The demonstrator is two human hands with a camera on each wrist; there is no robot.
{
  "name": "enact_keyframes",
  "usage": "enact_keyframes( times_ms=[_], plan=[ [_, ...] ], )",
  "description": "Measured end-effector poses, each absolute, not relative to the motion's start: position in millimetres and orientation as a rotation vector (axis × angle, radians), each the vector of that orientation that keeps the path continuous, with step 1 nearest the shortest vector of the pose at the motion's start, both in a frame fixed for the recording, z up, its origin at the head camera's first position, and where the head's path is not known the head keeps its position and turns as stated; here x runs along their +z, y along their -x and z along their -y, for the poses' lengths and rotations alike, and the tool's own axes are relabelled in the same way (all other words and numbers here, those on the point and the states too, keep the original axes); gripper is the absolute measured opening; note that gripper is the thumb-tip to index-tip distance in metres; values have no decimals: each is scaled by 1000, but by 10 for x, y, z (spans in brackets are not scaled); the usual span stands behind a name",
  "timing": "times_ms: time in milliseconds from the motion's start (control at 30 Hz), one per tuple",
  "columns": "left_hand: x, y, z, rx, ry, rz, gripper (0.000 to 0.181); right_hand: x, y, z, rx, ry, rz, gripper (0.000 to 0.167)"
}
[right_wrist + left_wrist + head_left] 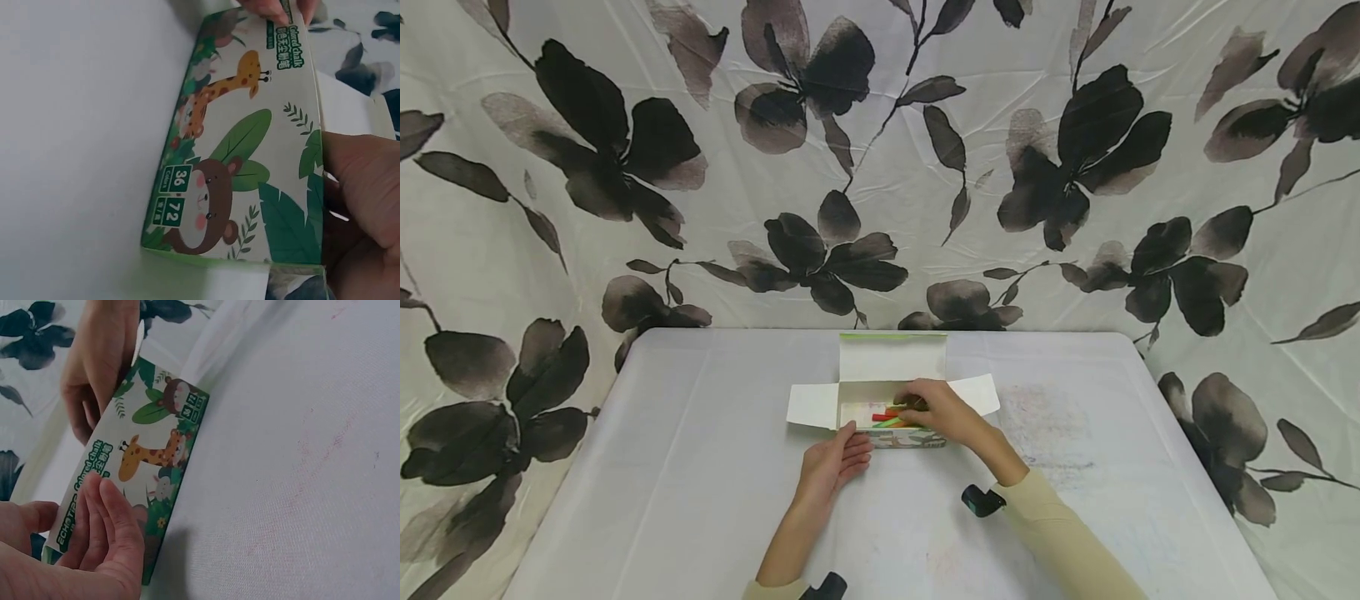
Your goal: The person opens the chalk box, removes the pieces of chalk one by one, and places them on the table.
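Note:
A white-lined cardboard chalk box [891,438] stands on the table with its lid and side flaps spread. Its printed front, with a giraffe and the words "Colored chalk", shows in both wrist views. Several red, orange and green chalk sticks [887,422] lie inside. My left hand [835,463] grips the front left corner, thumb at the rim and fingers against the front [103,515]. My right hand [942,410] reaches over the right side into the box, fingers bent down above the chalks. Its fingertips are hidden, so whether they pinch a chalk is unclear.
The white-covered table [700,467] bears faint coloured smudges on the right. The box's left flap [811,405], right flap [976,393] and raised lid [892,358] stick out around it. A floral cloth [925,183] hangs behind the table.

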State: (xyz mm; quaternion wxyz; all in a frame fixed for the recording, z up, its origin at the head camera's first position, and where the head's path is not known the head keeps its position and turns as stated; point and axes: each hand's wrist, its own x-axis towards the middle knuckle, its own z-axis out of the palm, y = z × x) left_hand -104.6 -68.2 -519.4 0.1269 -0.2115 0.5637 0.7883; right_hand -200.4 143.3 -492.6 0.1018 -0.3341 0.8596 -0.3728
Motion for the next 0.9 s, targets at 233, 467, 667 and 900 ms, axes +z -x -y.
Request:
enact_keyframes(
  times_ms=[233,467,667,900],
  plan=[
    [-5177,1068,691,2305,650,-1630,50,-4948,2119,-1325,-871,1080,-2516,15],
    [-5185,1075,685,2296,655,-1629,48,-4934,2172,-1298,-731,1084,-2474,17],
    [-5186,1052,677,2303,620,-1622,45,-4896,2194,-1272,-648,1042,-2428,12],
    [-5183,1035,651,2331,615,-1609,44,-4840,2184,-1230,-552,1023,-2419,8]
  ],
)
